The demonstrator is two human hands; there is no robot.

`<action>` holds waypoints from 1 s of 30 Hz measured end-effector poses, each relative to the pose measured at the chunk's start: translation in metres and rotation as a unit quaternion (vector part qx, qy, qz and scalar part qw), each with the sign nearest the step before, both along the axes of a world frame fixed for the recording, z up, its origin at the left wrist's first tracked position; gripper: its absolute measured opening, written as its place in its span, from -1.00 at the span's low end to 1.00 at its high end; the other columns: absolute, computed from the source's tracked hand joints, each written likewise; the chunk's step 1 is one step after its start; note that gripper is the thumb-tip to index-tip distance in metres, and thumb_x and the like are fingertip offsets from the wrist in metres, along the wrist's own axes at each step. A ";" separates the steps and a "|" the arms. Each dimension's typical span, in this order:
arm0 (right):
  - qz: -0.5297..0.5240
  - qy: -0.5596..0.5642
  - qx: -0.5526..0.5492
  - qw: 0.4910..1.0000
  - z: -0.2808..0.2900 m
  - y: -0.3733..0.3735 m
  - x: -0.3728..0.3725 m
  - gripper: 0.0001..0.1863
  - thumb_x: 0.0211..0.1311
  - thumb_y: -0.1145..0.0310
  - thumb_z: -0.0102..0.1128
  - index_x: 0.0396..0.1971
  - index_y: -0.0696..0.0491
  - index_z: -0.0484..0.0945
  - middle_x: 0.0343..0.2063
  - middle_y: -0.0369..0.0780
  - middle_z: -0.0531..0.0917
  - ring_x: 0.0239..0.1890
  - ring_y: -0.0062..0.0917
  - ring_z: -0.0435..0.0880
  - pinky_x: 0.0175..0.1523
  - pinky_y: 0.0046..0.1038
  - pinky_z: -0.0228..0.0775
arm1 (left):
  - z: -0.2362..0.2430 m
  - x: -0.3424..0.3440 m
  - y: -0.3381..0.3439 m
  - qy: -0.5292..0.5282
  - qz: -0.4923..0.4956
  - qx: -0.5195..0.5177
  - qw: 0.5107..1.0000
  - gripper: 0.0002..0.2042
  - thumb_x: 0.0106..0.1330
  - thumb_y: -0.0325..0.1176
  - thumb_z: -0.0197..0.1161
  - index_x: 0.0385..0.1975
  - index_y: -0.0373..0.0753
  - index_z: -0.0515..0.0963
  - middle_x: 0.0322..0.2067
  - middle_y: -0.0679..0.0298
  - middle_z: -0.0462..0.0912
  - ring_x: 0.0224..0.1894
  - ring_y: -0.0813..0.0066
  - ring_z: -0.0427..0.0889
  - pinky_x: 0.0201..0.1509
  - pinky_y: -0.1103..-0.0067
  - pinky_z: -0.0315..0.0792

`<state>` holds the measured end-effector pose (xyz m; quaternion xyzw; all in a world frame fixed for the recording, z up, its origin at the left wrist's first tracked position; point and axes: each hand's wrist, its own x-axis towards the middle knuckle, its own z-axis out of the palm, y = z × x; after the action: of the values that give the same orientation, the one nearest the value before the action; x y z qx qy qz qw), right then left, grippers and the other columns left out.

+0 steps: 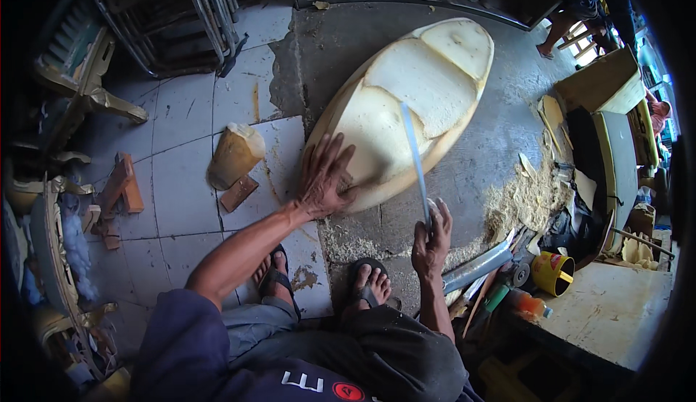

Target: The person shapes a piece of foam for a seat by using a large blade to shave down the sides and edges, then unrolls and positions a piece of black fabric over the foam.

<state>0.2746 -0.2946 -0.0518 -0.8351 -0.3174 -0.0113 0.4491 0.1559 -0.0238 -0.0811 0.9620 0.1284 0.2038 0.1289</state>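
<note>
A long cream foam piece (424, 76), shaped like a motorcycle seat with hollows in its top, lies slantwise on the floor before me. My left hand (328, 181) rests on its near left end with fingers spread. In my right hand (433, 239), to the right of the near end, is a long thin blade (415, 148). The fingers are wrapped round its lower end and hide the grip. It points up and away, its tip over the foam's middle. Whether the blade touches the foam, I cannot tell.
Left of the foam are a yellowish foam chunk (235, 157) and a small wooden block (238, 193). Folded metal chairs (192, 21) stand far left. Foam shavings (529, 195) cover the right floor. Nearer lie an angle grinder (507, 282) and yellow tin (554, 273).
</note>
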 end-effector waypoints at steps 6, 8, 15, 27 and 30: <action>0.123 -0.021 -0.230 0.965 0.014 0.058 0.030 -0.17 0.00 0.59 0.08 0.34 -0.36 0.40 0.40 -0.09 0.28 0.27 -0.06 0.37 0.27 -0.03 0.22 | -0.031 -0.001 -0.031 -0.087 0.198 -0.111 0.970 0.17 0.12 0.33 0.30 0.47 -0.45 -0.12 0.43 -0.35 -0.07 0.47 -0.29 -0.01 0.48 -0.02 -0.04; 0.152 -0.088 -0.249 0.952 0.026 0.079 0.033 -0.17 0.00 0.60 0.08 0.33 -0.39 0.41 0.41 -0.12 0.30 0.24 -0.09 0.39 0.24 -0.05 0.23 | -0.046 -0.009 -0.038 -0.068 0.237 -0.120 0.962 0.18 0.11 0.32 0.32 0.47 -0.45 -0.13 0.44 -0.35 -0.07 0.47 -0.30 0.00 0.47 -0.01 -0.03; 0.250 -0.259 -0.309 0.880 0.005 0.082 0.048 -0.24 0.16 0.58 0.06 0.28 -0.56 0.45 0.45 -0.33 0.30 0.25 -0.23 0.38 0.16 -0.14 0.22 | -0.071 -0.022 -0.029 -0.063 0.242 -0.210 0.945 0.23 0.10 0.45 0.23 0.46 -0.48 -0.16 0.41 -0.36 -0.05 0.44 -0.35 0.02 0.47 -0.01 0.00; 0.170 -0.190 -0.294 0.921 0.022 0.065 0.047 -0.25 0.09 0.61 0.06 0.21 -0.52 0.53 0.34 -0.27 0.46 0.12 -0.20 0.43 0.14 -0.19 0.20 | -0.082 -0.015 -0.031 -0.124 0.223 -0.216 0.943 0.26 0.04 0.56 0.14 0.46 -0.46 -0.09 0.40 -0.38 0.00 0.42 -0.36 0.06 0.44 -0.05 0.03; 0.194 -0.193 -0.289 0.917 0.023 0.024 0.013 -0.29 0.09 0.59 0.09 0.16 -0.54 0.57 0.34 -0.23 0.46 0.12 -0.18 0.42 0.16 -0.14 0.16 | -0.086 -0.024 -0.028 -0.133 0.218 -0.162 0.953 0.23 0.07 0.48 0.23 0.45 -0.48 -0.09 0.37 -0.37 0.04 0.39 -0.36 0.10 0.42 -0.04 0.09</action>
<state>0.2876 -0.2707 -0.0286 -0.8324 -0.5428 0.0072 0.1111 0.1316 -0.0516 -0.1669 0.8410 0.3483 0.3293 0.2511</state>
